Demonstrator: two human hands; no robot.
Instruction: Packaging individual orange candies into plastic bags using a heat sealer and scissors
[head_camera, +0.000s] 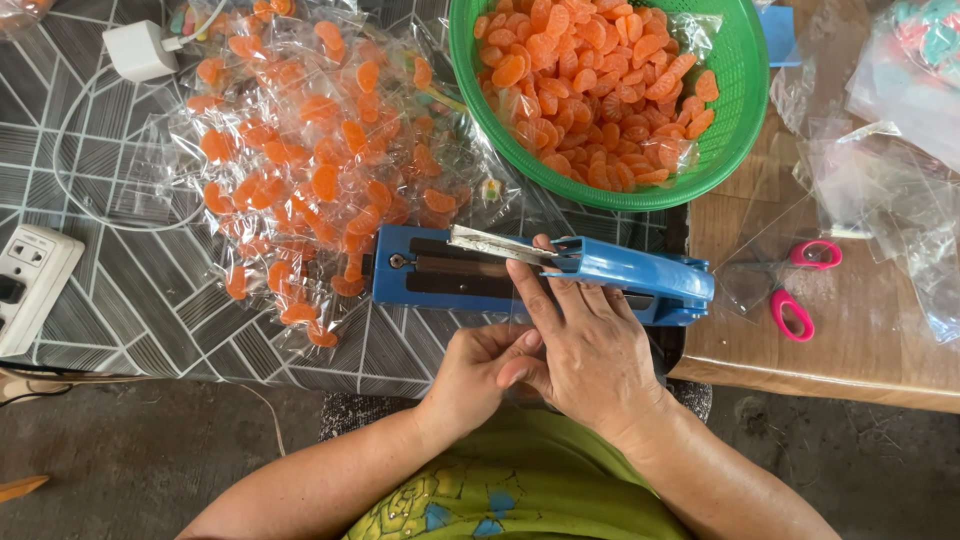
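A blue heat sealer (640, 275) lies across the table edge in front of me. My right hand (585, 350) lies on top, its fingers stretched over the sealer's base and the index fingertip at the silver sealing strip (495, 243). My left hand (475, 372) is curled just under it, its fingers meeting my right thumb. Between them they hold a small clear bag (520, 305), faint and mostly hidden, with its far edge on the sealer. A green basket (745, 110) of orange segment-shaped candies (590, 90) stands just behind the sealer.
A heap of sealed clear bags of orange candies (310, 160) covers the table to the left. Pink-handled scissors (800, 300) and loose empty clear bags (880, 190) lie on a wooden board (850, 360) at right. A white power strip (25, 280) and adapter (140, 50) sit far left.
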